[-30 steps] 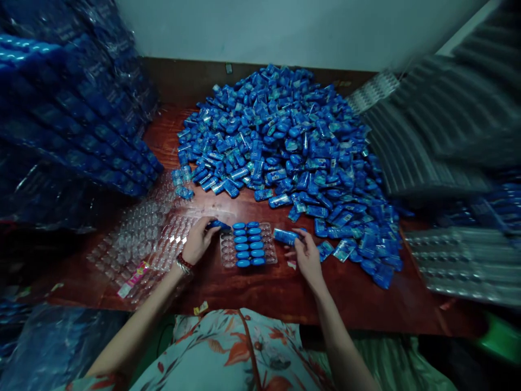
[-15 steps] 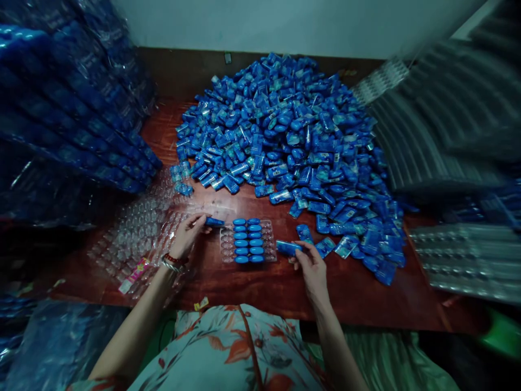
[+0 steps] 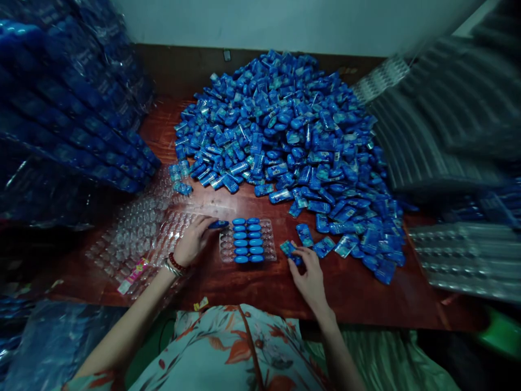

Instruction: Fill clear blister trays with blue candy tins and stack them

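A clear plastic tray (image 3: 268, 243) with rows of oval hollows lies in front of me. Blue oval packs (image 3: 248, 243) fill its two middle columns, while the hollows on both outer sides show bare. My left hand (image 3: 194, 239), wearing beaded and metal bracelets, pinches a small blue pack (image 3: 220, 224) at the tray's upper left edge. To the right of the tray, my right hand (image 3: 310, 274) has its fingertips closed on another blue pack (image 3: 290, 250), held low over the table. Loose blue packs (image 3: 323, 247) lie just beyond that hand.
A large heap of blue packs (image 3: 277, 125) covers the back of the wooden table (image 3: 228, 288). Clear trays (image 3: 138, 228) spread at left beside a tall stack of filled trays (image 3: 73, 108). More stacked trays (image 3: 439, 119) stand at right. A pink wrapper (image 3: 133, 276) lies at front left.
My left hand and its pack have moved slightly right, towards the tray's corner. The right hand's pack has turned in the fingers, now showing its printed greenish side.
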The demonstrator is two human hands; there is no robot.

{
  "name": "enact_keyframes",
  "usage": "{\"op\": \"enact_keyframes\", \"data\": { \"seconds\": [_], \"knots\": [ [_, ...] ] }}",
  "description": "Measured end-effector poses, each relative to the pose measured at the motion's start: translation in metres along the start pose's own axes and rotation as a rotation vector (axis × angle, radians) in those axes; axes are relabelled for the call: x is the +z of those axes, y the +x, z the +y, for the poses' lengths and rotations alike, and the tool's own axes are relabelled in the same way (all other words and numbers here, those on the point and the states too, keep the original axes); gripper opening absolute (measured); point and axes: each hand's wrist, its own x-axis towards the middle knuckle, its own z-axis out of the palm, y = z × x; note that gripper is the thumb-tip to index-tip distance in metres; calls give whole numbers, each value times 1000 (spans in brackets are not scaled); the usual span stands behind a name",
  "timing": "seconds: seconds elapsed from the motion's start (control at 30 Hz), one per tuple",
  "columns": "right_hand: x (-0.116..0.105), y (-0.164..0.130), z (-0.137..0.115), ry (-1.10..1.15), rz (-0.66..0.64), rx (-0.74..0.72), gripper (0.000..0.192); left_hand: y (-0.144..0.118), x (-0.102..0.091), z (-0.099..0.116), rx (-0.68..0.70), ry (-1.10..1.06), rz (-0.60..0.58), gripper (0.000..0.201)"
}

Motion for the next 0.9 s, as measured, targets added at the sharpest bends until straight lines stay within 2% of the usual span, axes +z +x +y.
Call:
{"op": "enact_keyframes", "data": {
  "seconds": [0.07,0.1,0.23,0.3,0.47,0.63,0.73,0.9],
  "knots": [
    [-2,-3,-3,-105,-10,-88,19,-2,3,-2,75,49,-38,33],
    [-3,-3,-3,-138,32,-87,20,-3,5,-3,113,76,-56,35],
    [-9,9,5,-230,330,83,29,-1,9,-7,193,141,-111,39],
    [-14,21,11,-285,355,114,36,3,7,-7,196,156,-129,40],
    [-19,49,14,-488,124,63,41,18,0,-8,193,158,-208,41],
    [-15,67,0,-624,-104,72,42,26,-5,-6,153,195,-242,38],
    [-16,73,-13,-479,-101,131,45,29,-7,1,153,244,-314,40],
    [-6,72,-27,179,-61,110,46,28,-5,6,148,263,-324,38]
  ]
}}
